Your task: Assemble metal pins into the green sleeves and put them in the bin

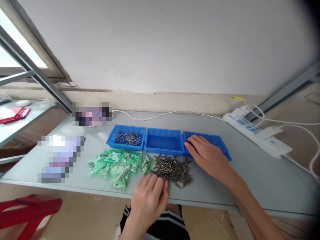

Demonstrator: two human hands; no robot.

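Note:
Three blue trays stand in a row: the left tray [109, 140] holds loose metal pins [128, 138], the middle tray [165, 140] looks bare inside, and the right tray [222, 146] is partly covered by my right hand [206, 153]. That hand rests over its near left corner, fingers bent; whatever they may hold is hidden. A pile of dark and brassy metal pieces [172, 168] lies in front of the trays. My left hand [150, 196] is at the pile's lower left edge, fingers curled together, their tips hidden. Green plastic packets [115, 165] with metal pieces lie left of the pile.
A white power strip [257, 133] with cables lies at the right. Two blurred-out objects lie at the left, one at the back [92, 114] and one nearer [62, 158]. A white cable [155, 116] runs along the wall. A red stool [30, 213] stands below left.

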